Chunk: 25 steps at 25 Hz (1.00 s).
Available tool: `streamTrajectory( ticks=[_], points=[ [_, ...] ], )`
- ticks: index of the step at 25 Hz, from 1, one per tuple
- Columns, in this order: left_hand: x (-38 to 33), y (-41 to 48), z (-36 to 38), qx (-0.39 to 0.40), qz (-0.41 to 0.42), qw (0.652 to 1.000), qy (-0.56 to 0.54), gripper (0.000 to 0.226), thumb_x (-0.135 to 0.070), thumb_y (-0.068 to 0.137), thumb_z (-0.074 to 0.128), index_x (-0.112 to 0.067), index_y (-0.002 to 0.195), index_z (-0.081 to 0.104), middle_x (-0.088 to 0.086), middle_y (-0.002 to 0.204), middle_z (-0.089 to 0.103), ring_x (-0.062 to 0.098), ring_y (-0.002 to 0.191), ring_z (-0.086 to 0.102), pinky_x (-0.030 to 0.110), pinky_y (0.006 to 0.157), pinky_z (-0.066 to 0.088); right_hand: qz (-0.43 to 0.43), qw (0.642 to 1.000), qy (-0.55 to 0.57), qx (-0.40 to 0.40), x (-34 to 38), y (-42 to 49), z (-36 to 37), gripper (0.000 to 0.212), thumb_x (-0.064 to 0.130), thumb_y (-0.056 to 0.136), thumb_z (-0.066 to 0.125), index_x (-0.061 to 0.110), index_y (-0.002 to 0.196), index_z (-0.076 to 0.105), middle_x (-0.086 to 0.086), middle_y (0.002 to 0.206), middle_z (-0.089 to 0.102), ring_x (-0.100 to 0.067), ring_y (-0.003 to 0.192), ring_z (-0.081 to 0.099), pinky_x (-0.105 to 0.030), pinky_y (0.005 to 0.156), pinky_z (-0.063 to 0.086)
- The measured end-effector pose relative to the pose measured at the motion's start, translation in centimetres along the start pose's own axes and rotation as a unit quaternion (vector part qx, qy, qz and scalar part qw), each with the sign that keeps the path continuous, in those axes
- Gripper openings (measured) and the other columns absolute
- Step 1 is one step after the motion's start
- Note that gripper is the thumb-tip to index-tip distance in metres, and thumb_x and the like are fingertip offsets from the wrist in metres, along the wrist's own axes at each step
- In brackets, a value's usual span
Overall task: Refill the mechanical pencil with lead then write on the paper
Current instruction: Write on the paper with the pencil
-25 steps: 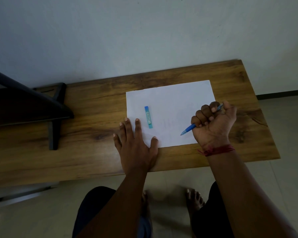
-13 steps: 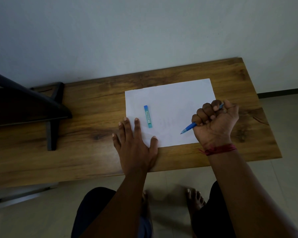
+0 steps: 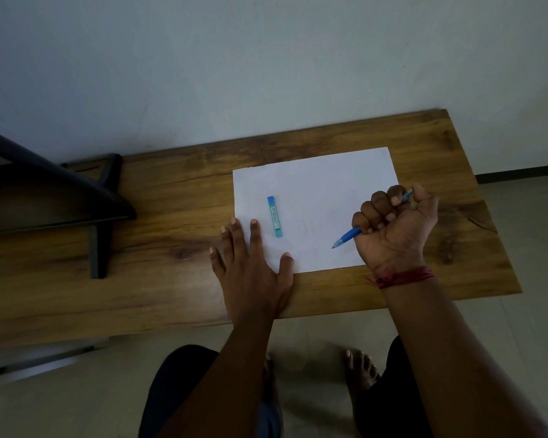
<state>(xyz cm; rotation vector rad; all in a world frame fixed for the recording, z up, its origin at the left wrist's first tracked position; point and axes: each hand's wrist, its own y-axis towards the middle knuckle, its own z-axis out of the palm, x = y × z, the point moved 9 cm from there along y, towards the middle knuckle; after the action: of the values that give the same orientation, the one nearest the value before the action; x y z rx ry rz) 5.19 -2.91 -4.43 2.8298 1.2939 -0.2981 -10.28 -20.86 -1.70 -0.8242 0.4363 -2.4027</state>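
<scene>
A white sheet of paper (image 3: 317,197) lies on the wooden table (image 3: 178,210). On its left part rests a slim blue-green lead case (image 3: 275,217), lying lengthwise and untouched. My right hand (image 3: 396,229) grips the blue mechanical pencil (image 3: 348,236) in a fist, thumb at the pencil's top end, with the tip pointing down-left just above or on the paper. My left hand (image 3: 250,263) lies flat with spread fingers on the paper's lower-left corner and the table beside it.
A dark metal frame (image 3: 102,197) stands on the table's left part. The table's right edge and front edge are near my arms. My bare feet and knees show on the pale floor (image 3: 519,343) below.
My right hand with the pencil has shifted slightly; the thumb sits over the pencil's top. The left hand and the lead case stay where they were.
</scene>
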Motion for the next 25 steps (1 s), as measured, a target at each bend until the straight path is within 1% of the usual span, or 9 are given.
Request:
streamTrajectory(
  ticks=[3, 7, 10, 13, 15, 17, 18, 21, 25],
  points=[
    [0.06, -0.03, -0.03, -0.003, -0.002, 1.000, 0.001, 0.083, -0.072, 0.081, 0.027, -0.028, 0.151, 0.016, 0.008, 0.162, 0.011, 0.031, 0.148, 0.007, 0.053, 0.118, 0.005, -0.003, 1.000, -0.001, -0.001, 0.01, -0.07, -0.10, 0.044, 0.039, 0.095, 0.029, 0.016, 0.059, 0.040, 0.005, 0.044, 0.029, -0.008, 0.040, 0.020, -0.021, 0.045, 0.018],
    [0.13, -0.05, 0.00, -0.002, -0.003, 1.000, 0.008, 0.083, -0.072, 0.082, 0.027, -0.028, 0.151, 0.015, 0.008, 0.162, 0.011, 0.031, 0.148, 0.007, 0.053, 0.118, 0.005, -0.003, 1.000, -0.003, 0.002, 0.23, 0.02, 0.09, 0.035, 0.035, 0.088, 0.034, 0.016, 0.059, 0.038, 0.005, 0.043, 0.028, -0.008, 0.040, 0.019, -0.020, 0.044, 0.018],
    [0.11, 0.00, 0.08, 0.000, -0.004, 1.000, 0.007, 0.083, -0.072, 0.082, 0.028, -0.028, 0.151, 0.014, 0.008, 0.162, 0.009, 0.031, 0.149, 0.006, 0.053, 0.118, 0.005, -0.003, 1.000, 0.004, 0.008, 0.13, -0.03, 0.04, 0.042, 0.038, 0.093, 0.030, 0.016, 0.058, 0.039, 0.005, 0.044, 0.028, -0.008, 0.040, 0.020, -0.020, 0.044, 0.018],
    [0.00, 0.02, 0.09, 0.002, -0.002, 1.000, 0.009, 0.084, -0.073, 0.081, 0.026, -0.028, 0.151, 0.015, 0.008, 0.162, 0.010, 0.031, 0.148, 0.007, 0.053, 0.118, 0.005, -0.005, 1.000, 0.005, 0.007, 0.11, 0.01, -0.03, 0.043, 0.039, 0.094, 0.029, 0.016, 0.059, 0.039, 0.005, 0.044, 0.028, -0.008, 0.040, 0.020, -0.020, 0.046, 0.018],
    [0.00, 0.04, 0.06, 0.002, -0.002, 1.000, 0.007, 0.084, -0.073, 0.081, 0.026, -0.028, 0.152, 0.015, 0.008, 0.163, 0.009, 0.031, 0.149, 0.006, 0.053, 0.118, 0.004, -0.005, 1.000, -0.001, 0.005, 0.20, 0.09, 0.09, 0.040, 0.037, 0.091, 0.031, 0.016, 0.057, 0.039, 0.005, 0.043, 0.028, -0.008, 0.039, 0.020, -0.020, 0.045, 0.018],
    [0.04, 0.04, 0.10, 0.003, -0.002, 1.000, 0.007, 0.085, -0.073, 0.081, 0.026, -0.028, 0.152, 0.014, 0.008, 0.163, 0.008, 0.031, 0.149, 0.005, 0.053, 0.118, 0.004, -0.006, 1.000, -0.004, 0.010, 0.27, 0.01, 0.31, 0.033, 0.036, 0.084, 0.037, 0.017, 0.056, 0.039, 0.006, 0.043, 0.027, -0.008, 0.039, 0.018, -0.020, 0.045, 0.017],
    [0.05, 0.05, 0.11, 0.003, -0.003, 1.000, 0.008, 0.085, -0.073, 0.081, 0.026, -0.028, 0.152, 0.014, 0.008, 0.163, 0.008, 0.031, 0.149, 0.005, 0.053, 0.118, 0.004, -0.006, 1.000, -0.003, 0.013, 0.25, -0.05, 0.38, 0.033, 0.036, 0.084, 0.038, 0.017, 0.057, 0.039, 0.006, 0.043, 0.027, -0.008, 0.040, 0.018, -0.020, 0.045, 0.017],
    [-0.01, 0.04, 0.09, 0.002, -0.003, 1.000, 0.008, 0.084, -0.072, 0.081, 0.028, -0.028, 0.152, 0.015, 0.008, 0.162, 0.009, 0.031, 0.149, 0.006, 0.053, 0.118, 0.006, -0.003, 1.000, 0.004, 0.015, 0.16, -0.09, 0.29, 0.043, 0.039, 0.093, 0.030, 0.016, 0.057, 0.039, 0.005, 0.043, 0.028, -0.009, 0.043, 0.014, -0.020, 0.046, 0.016],
    [0.04, 0.03, 0.08, 0.003, -0.003, 1.000, 0.005, 0.084, -0.072, 0.081, 0.029, -0.027, 0.152, 0.015, 0.008, 0.162, 0.009, 0.031, 0.149, 0.006, 0.053, 0.118, 0.005, -0.003, 1.000, -0.005, 0.009, 0.29, -0.01, 0.22, 0.045, 0.036, 0.093, 0.027, 0.017, 0.055, 0.040, 0.006, 0.042, 0.028, -0.008, 0.039, 0.018, -0.020, 0.046, 0.015]
  ],
)
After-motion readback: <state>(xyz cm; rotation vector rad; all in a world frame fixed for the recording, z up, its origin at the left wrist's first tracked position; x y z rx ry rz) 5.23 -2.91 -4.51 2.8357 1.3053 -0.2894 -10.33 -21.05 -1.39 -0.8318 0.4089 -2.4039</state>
